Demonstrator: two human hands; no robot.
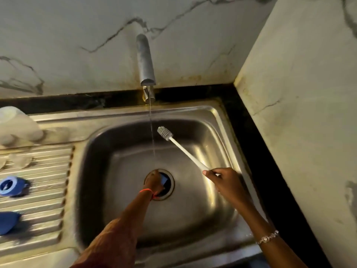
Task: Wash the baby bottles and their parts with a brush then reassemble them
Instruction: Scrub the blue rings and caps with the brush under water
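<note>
Stainless sink (119, 130) w/ our right hand (224, 180) curled round slim white brush (183, 149) handle, left hand (153, 180) at drain (171, 187) over blue part (164, 179), fingers hidden, can't tell its grip.

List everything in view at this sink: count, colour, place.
tap: one, silver, back wall, water running
sink: one, steel, centre
drainboard: one, steel, left of the sink
brush: one, white with grey head, over the sink
blue ring: one, blue, on the drainboard
blue part: one, blue, drainboard's left edge, cut off
pale items: count unclear, whitish, upper left, blurred
blue piece: one, blue, at the drain
left hand: one, at the drain, touching the blue piece; grip hidden
right hand: one, grips the brush handle
</note>
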